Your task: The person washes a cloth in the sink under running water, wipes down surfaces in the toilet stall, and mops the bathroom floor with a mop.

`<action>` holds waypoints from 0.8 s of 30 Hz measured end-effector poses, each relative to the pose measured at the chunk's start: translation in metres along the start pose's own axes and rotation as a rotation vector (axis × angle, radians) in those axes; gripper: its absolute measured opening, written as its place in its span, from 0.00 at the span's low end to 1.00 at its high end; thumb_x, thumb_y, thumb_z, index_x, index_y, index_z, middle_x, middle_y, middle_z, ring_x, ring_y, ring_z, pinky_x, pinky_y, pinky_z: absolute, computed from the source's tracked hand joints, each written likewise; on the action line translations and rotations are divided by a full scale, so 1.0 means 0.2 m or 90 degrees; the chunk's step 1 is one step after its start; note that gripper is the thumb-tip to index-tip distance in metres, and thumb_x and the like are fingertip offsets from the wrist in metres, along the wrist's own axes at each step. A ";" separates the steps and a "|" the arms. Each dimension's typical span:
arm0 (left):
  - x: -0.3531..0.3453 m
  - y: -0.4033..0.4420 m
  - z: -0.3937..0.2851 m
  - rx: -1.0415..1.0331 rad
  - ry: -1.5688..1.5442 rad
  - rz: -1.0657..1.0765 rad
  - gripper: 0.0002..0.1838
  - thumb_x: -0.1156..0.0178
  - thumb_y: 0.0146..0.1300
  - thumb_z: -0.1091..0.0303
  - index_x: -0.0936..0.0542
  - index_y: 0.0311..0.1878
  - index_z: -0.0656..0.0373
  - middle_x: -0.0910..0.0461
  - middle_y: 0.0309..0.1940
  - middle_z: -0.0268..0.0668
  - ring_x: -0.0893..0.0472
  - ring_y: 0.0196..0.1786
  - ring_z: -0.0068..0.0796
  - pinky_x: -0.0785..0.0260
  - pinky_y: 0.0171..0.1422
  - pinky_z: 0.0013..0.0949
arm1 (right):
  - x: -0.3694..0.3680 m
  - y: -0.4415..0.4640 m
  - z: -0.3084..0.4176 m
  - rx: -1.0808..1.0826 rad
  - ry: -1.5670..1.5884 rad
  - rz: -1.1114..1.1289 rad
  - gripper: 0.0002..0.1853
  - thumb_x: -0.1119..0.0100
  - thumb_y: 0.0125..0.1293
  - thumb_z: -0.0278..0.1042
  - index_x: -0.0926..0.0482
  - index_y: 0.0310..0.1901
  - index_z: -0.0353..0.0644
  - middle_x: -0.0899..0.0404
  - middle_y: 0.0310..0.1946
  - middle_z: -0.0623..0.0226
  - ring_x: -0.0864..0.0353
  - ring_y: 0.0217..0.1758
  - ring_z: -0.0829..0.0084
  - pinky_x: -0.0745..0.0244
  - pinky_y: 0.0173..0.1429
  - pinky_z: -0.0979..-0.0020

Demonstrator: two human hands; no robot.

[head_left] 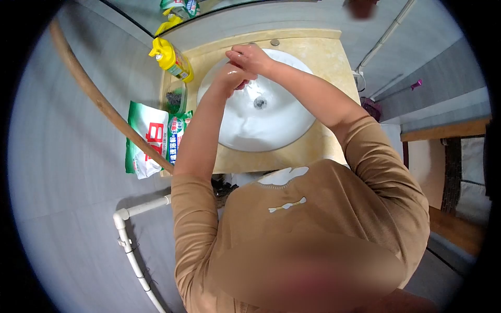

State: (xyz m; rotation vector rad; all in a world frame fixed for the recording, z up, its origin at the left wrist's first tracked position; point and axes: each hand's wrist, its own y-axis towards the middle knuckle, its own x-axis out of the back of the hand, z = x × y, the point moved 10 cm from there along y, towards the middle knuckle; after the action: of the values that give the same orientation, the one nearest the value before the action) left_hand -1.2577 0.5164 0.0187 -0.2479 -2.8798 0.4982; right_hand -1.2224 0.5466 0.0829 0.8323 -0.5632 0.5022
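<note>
Over the white washbasin (282, 130), my two hands meet, their skin wet and shiny. My right hand (251, 58) lies across the top of my left hand (231, 77), its fingers bent over the knuckle side. Curled fingers show on the left hand, with reddish fingertips underneath; whether anything is inside them is hidden. Below and to the right of the hands, the metal drain (260, 103) is visible, with water streaks on the bowl around it. No tap can be made out; the hands cover the basin's back left part.
A yellow bottle (175, 60) stands at the counter's left, beside a clear container (176, 98) with dark contents. A green-and-white detergent bag (148, 138) hangs near the left edge, crossed by a wooden stick (94, 94). White pipe (125, 229) runs below; a mirror (224, 6) is behind.
</note>
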 end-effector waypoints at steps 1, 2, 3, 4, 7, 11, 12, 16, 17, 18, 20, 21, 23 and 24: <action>0.00 0.00 0.01 0.003 0.017 -0.013 0.10 0.35 0.43 0.70 0.28 0.26 0.54 0.33 0.17 0.27 0.36 0.19 0.17 0.46 0.21 0.22 | 0.03 -0.01 0.04 0.007 -0.004 -0.015 0.13 0.51 0.60 0.42 0.25 0.30 0.40 0.26 0.23 0.62 0.25 0.30 0.63 0.31 0.33 0.66; 0.01 0.00 0.01 -0.001 0.054 -0.046 0.10 0.35 0.43 0.68 0.27 0.27 0.55 0.31 0.18 0.29 0.34 0.20 0.19 0.44 0.22 0.24 | 0.01 -0.01 0.00 -0.042 0.034 -0.011 0.15 0.52 0.60 0.44 0.25 0.28 0.39 0.25 0.23 0.61 0.26 0.29 0.63 0.32 0.33 0.66; 0.01 0.00 0.01 -0.006 0.090 -0.079 0.11 0.35 0.42 0.67 0.27 0.28 0.56 0.29 0.19 0.31 0.32 0.20 0.21 0.42 0.22 0.25 | 0.00 -0.02 -0.04 -0.092 0.072 -0.006 0.17 0.52 0.60 0.45 0.25 0.26 0.38 0.24 0.23 0.60 0.26 0.28 0.64 0.32 0.33 0.67; 0.02 0.00 0.01 -0.012 0.126 -0.111 0.12 0.35 0.42 0.66 0.26 0.28 0.58 0.27 0.19 0.33 0.30 0.21 0.23 0.40 0.23 0.27 | -0.02 -0.03 -0.09 -0.141 0.108 -0.002 0.19 0.53 0.60 0.46 0.25 0.24 0.37 0.24 0.23 0.59 0.26 0.27 0.64 0.32 0.33 0.67; 0.02 0.06 -0.01 -0.266 0.403 -0.232 0.15 0.40 0.47 0.63 0.27 0.34 0.64 0.22 0.30 0.49 0.21 0.31 0.45 0.30 0.32 0.41 | -0.09 -0.09 -0.15 -0.107 0.037 -0.031 0.20 0.54 0.60 0.47 0.25 0.24 0.36 0.24 0.22 0.58 0.27 0.25 0.68 0.32 0.32 0.69; 0.00 0.10 0.29 -0.142 0.465 -0.320 0.18 0.41 0.48 0.62 0.27 0.39 0.63 0.23 0.33 0.56 0.24 0.39 0.56 0.31 0.42 0.48 | -0.44 -0.36 -0.54 -0.455 0.213 0.021 0.23 0.53 0.60 0.53 0.23 0.25 0.38 0.24 0.24 0.56 0.26 0.28 0.64 0.31 0.37 0.67; 0.00 0.05 0.35 -0.116 0.462 -0.325 0.16 0.40 0.47 0.63 0.26 0.37 0.63 0.23 0.31 0.55 0.24 0.38 0.55 0.31 0.41 0.47 | -0.52 -0.45 -0.58 -0.569 0.238 0.081 0.23 0.53 0.60 0.55 0.23 0.27 0.39 0.23 0.26 0.55 0.26 0.31 0.62 0.31 0.39 0.66; 0.03 0.03 0.67 -0.047 0.356 -0.216 0.19 0.36 0.44 0.61 0.25 0.39 0.62 0.22 0.28 0.49 0.21 0.31 0.47 0.30 0.36 0.42 | -0.43 -0.32 -0.55 -0.421 -0.122 0.202 0.23 0.52 0.58 0.59 0.25 0.39 0.45 0.25 0.39 0.51 0.27 0.43 0.56 0.31 0.47 0.61; 0.03 0.03 0.75 -0.021 0.300 -0.159 0.21 0.35 0.44 0.61 0.26 0.40 0.62 0.22 0.28 0.48 0.22 0.30 0.46 0.31 0.35 0.41 | -0.35 -0.22 -0.52 -0.274 -0.263 0.116 0.22 0.49 0.58 0.56 0.29 0.46 0.49 0.29 0.46 0.53 0.29 0.49 0.54 0.30 0.48 0.59; 0.05 0.00 0.78 0.012 0.208 -0.158 0.20 0.34 0.43 0.61 0.25 0.38 0.61 0.22 0.26 0.44 0.23 0.27 0.40 0.32 0.32 0.38 | -0.25 -0.13 -0.46 -0.188 -0.386 0.093 0.19 0.47 0.58 0.51 0.29 0.47 0.51 0.30 0.47 0.56 0.29 0.50 0.55 0.30 0.48 0.59; 0.09 -0.06 0.84 0.074 0.028 -0.156 0.19 0.32 0.41 0.61 0.23 0.35 0.60 0.24 0.22 0.38 0.26 0.21 0.29 0.34 0.25 0.32 | -0.22 -0.02 -0.54 -0.169 -0.505 0.213 0.18 0.50 0.59 0.47 0.30 0.50 0.53 0.31 0.48 0.59 0.30 0.52 0.58 0.30 0.48 0.58; 0.08 -0.07 0.85 0.072 -0.097 -0.129 0.16 0.33 0.43 0.64 0.24 0.36 0.58 0.29 0.18 0.29 0.33 0.17 0.18 0.42 0.18 0.25 | -0.24 0.00 -0.62 -0.183 -0.522 0.261 0.18 0.49 0.59 0.46 0.31 0.50 0.52 0.31 0.47 0.59 0.29 0.52 0.58 0.30 0.49 0.58; 0.08 -0.13 0.82 0.103 -0.181 -0.113 0.14 0.33 0.45 0.67 0.23 0.36 0.57 0.30 0.18 0.26 0.35 0.17 0.16 0.45 0.18 0.23 | -0.28 0.01 -0.75 -0.209 -0.552 0.358 0.19 0.48 0.58 0.45 0.31 0.51 0.52 0.29 0.46 0.58 0.28 0.51 0.57 0.31 0.49 0.59; 0.08 -0.17 0.81 0.119 -0.224 -0.106 0.13 0.34 0.45 0.68 0.23 0.36 0.56 0.31 0.18 0.25 0.36 0.16 0.15 0.47 0.18 0.22 | -0.29 0.03 -0.77 -0.213 -0.512 0.359 0.19 0.48 0.58 0.45 0.31 0.50 0.50 0.27 0.45 0.57 0.27 0.50 0.58 0.31 0.49 0.59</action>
State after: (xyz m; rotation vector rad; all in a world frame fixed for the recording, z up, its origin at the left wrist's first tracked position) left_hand -1.3139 0.4383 -0.1155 0.1209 -3.1201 0.8483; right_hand -1.2282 0.6617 -0.0349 0.5192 -1.6058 0.5500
